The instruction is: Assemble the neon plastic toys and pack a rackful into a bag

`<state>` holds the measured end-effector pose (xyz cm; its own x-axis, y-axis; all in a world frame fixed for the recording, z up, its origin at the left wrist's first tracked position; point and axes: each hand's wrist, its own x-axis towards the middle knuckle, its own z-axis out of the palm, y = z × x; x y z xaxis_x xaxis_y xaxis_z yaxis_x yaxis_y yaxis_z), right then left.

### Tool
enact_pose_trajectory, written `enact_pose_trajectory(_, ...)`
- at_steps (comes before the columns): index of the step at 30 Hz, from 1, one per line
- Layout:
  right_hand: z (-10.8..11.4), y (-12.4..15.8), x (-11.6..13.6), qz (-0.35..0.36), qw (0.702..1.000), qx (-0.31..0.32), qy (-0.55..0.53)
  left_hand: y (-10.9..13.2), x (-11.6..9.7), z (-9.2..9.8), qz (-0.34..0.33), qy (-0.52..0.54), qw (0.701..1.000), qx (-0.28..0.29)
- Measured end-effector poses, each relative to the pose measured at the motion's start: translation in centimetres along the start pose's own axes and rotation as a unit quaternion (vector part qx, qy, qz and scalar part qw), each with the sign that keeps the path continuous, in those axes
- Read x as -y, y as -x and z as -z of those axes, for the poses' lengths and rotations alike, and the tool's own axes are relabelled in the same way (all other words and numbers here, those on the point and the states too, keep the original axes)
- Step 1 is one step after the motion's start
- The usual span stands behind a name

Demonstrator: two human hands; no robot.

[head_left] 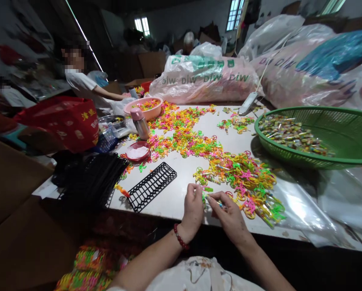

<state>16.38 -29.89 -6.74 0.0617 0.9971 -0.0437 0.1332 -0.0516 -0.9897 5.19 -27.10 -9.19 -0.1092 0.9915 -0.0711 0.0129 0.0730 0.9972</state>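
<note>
My left hand point(193, 210) and my right hand point(229, 214) meet at the near edge of the white table point(183, 169). Both are closed in a pinch on a small green plastic piece point(207, 197) held between them. Just beyond my right hand lies a heap of small neon plastic toy parts point(244, 178) in pink, green, yellow and orange. A black plastic grid rack point(152, 186) lies flat to the left of my left hand. A red bead bracelet point(180, 237) circles my left wrist.
A green mesh basket point(344, 155) with small colourful pieces stands at the right. More neon parts point(183, 133) spread across the table's middle. A pink bowl point(144, 106), a bottle point(140, 123), a small red dish point(137, 152), big plastic sacks point(205, 79) and another person point(83, 85) are farther back.
</note>
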Motion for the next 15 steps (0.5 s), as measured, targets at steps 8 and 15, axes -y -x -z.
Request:
enact_pose_trajectory(8,10.6,-6.1,1.7,0.075,0.922,-0.230,0.303,-11.2,-2.4,0.7,-0.065,-0.258,0.963,-0.037)
enact_pose_trajectory(15,11.9,-6.0,0.4,0.049,0.889,-0.249,0.382,-20.3,-1.5,1.2,0.011,-0.308,0.941,-0.138)
